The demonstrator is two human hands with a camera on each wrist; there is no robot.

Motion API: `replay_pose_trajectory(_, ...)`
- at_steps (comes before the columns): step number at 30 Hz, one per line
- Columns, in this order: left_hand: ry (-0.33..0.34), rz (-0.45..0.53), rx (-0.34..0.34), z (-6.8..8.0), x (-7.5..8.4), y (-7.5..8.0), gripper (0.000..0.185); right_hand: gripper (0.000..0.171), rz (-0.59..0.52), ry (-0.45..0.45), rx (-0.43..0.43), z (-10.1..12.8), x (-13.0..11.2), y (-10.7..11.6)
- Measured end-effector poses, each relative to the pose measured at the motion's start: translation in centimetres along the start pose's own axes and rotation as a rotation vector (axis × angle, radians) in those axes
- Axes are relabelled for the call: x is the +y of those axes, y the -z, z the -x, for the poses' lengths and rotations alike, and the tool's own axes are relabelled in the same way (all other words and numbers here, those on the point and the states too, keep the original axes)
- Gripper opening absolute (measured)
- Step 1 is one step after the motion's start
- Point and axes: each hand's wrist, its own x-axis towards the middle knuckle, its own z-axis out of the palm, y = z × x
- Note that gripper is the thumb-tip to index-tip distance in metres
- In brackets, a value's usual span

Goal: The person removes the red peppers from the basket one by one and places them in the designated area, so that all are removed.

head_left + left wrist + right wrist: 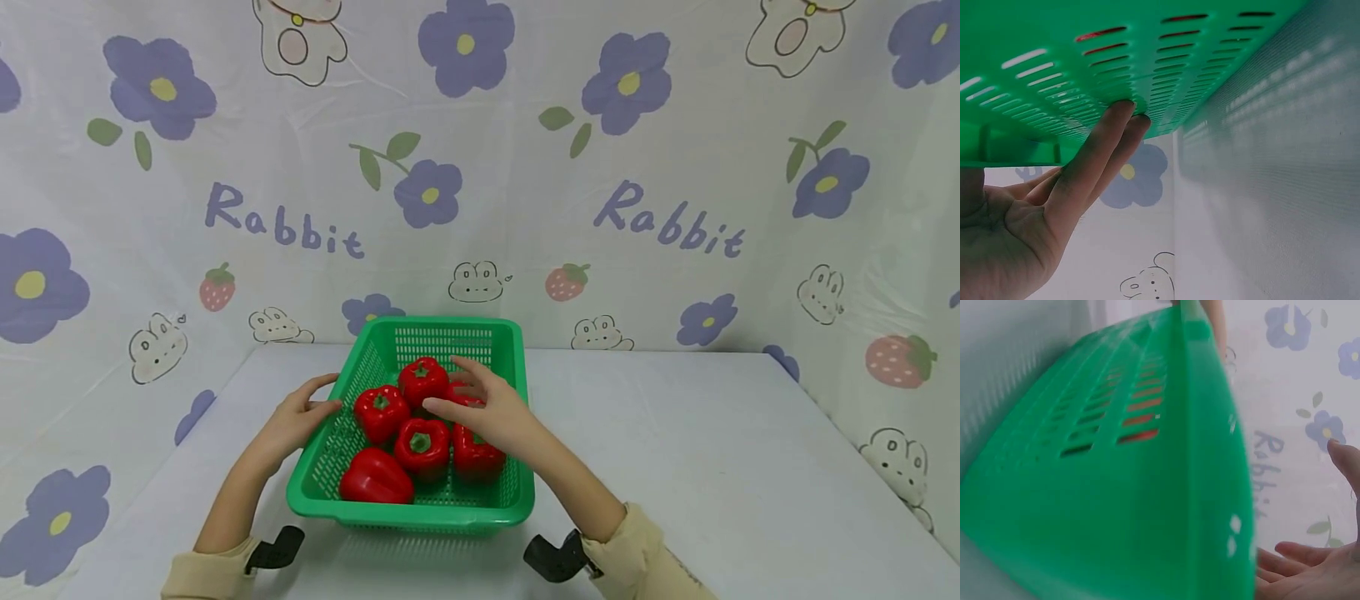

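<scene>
A green slotted plastic basket stands on the table with several red bell peppers inside. My left hand is at the basket's left side. In the left wrist view, two straight fingers rest against the slotted outer wall, just below the rim. Over the basket's right half reaches my right hand, thumb and fingers spread apart above the peppers. It partly covers a red bell pepper by the right wall and another behind it. The right wrist view has this hand beyond the basket's rim, largely out of frame.
The white table extends to both sides of the basket. Behind it hangs a white cloth printed with flowers, rabbits and strawberries. A black device is strapped at the left cuff, and a similar black device at the right.
</scene>
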Motion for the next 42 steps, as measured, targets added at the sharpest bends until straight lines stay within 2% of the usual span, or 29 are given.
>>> replay_pose_trajectory(9,-0.003,-0.001,-0.002,0.1,0.2,-0.1,0.059,0.076,-0.012,-0.011,-0.127,-0.5,-0.8,-1.2)
replay_pose_trajectory(21,0.008,-0.011,0.002,0.3,0.4,-0.4,0.058,0.077,0.051,-0.045,-0.187,-1.5,-1.8,-2.4)
replay_pose_trajectory(27,0.014,-0.011,0.007,0.2,0.3,-0.6,0.058,0.076,0.119,-0.085,-0.295,-1.8,-2.2,-3.0)
replay_pose_trajectory(32,0.015,-0.018,0.006,0.4,0.2,-0.7,0.059,0.076,0.133,-0.118,-0.397,-2.2,-2.0,-3.6)
replay_pose_trajectory(42,0.004,-0.026,0.006,0.4,0.4,-0.8,0.058,0.070,0.123,-0.168,-0.483,-2.5,-2.3,-4.4)
